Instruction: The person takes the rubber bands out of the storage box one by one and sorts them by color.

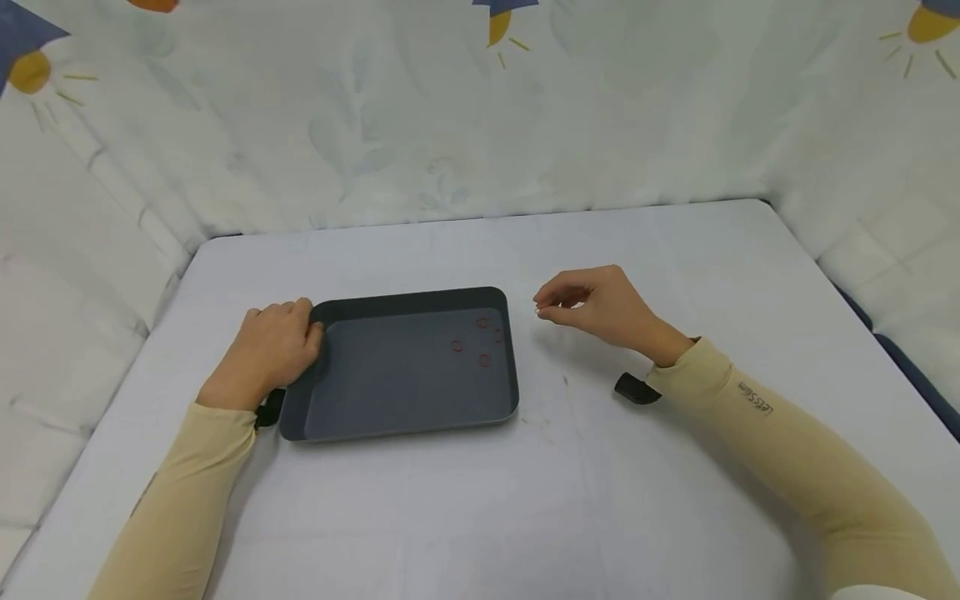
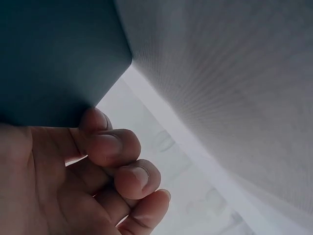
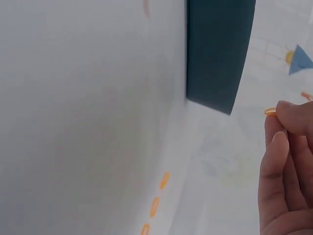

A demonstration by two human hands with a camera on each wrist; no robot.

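A dark grey tray (image 1: 405, 417) lies on the white table, and its outer wall (image 3: 220, 54) shows in the right wrist view. My left hand (image 1: 273, 350) grips the tray's far left corner (image 2: 58, 54), with curled fingers (image 2: 117, 147) against its edge. Several small red rings (image 1: 457, 346) lie in the tray's right part. Just right of the tray and a little above the table, my right hand (image 1: 542, 310) pinches a small orange ring (image 3: 270, 111) between thumb and fingertips (image 3: 288, 117).
The white table (image 1: 480, 517) is walled at the back and both sides by pale cloth (image 1: 450, 125) printed with blue and orange shapes. Black wrist mounts sit under my left wrist (image 1: 268, 408) and right wrist (image 1: 637, 388).
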